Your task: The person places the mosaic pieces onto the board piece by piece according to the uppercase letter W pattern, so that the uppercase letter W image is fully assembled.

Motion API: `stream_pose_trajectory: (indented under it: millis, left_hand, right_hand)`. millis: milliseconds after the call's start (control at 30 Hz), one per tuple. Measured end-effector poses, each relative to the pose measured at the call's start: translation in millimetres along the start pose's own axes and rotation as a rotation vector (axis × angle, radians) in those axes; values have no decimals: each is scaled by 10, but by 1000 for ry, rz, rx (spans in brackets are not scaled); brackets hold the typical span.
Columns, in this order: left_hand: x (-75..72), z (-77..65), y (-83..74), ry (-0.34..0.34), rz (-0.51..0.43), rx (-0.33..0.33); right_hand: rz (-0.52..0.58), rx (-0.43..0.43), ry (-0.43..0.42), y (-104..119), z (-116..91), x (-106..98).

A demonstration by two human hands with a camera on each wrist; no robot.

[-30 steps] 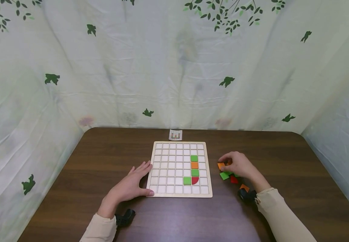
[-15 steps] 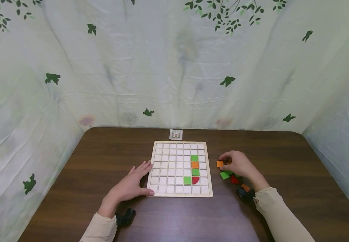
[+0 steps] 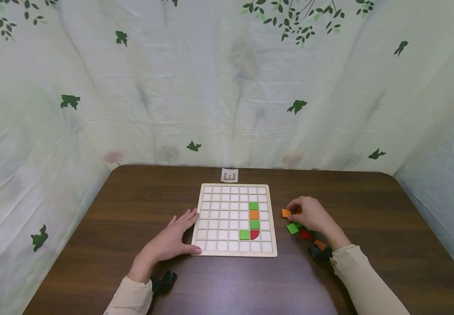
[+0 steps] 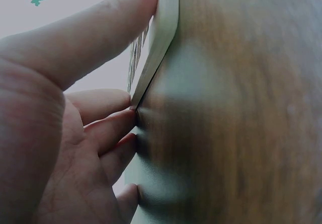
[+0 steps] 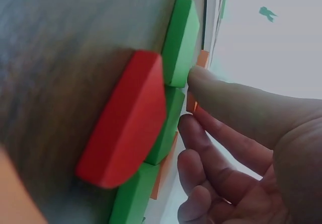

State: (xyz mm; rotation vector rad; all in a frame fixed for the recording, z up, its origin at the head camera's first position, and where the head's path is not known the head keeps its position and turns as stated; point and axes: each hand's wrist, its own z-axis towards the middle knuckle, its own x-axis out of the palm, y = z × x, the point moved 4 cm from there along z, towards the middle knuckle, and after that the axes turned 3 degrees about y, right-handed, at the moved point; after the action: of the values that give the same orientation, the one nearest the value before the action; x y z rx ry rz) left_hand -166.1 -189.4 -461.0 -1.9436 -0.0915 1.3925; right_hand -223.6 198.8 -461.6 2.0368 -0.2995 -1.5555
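Observation:
Along the left side of a white grid board [image 3: 216, 227] with a pale wooden frame, my left hand [image 3: 171, 240] rests with its fingers extended. Its thumb [image 4: 100, 32] lies on the near left corner in the left wrist view. My right hand [image 3: 310, 214] pinches an orange square tile [image 3: 286, 213] between thumb and forefinger, right of the board. Close below it lie green tiles [image 3: 293, 228], a red rounded tile [image 5: 123, 123] and another orange tile [image 3: 319, 245]. On the board are green tiles [image 3: 253, 205], an orange tile [image 3: 254, 215] and a red quarter-round tile [image 3: 255, 235].
Behind the board lies a small printed card [image 3: 229, 175] at the far edge of the brown wooden table [image 3: 156, 188]. A pale curtain [image 3: 219, 87] with leaf and bird prints hangs behind the table and at its sides.
The orange tile in my right fingers has shifted slightly away and to the left, and turned a little straighter. My left hand stays on the board.

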Motion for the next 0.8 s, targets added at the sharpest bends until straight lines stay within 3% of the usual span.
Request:
stream_pose_trajectory:
  millis: [333,800]
  left_hand:
    - [8,3,11,2,0,-6]
    - [9,10,17,0,8,-1]
  right_hand:
    - [19,9,-36,98,-53,3]
    - [67,-49,-58,334,-121,44]
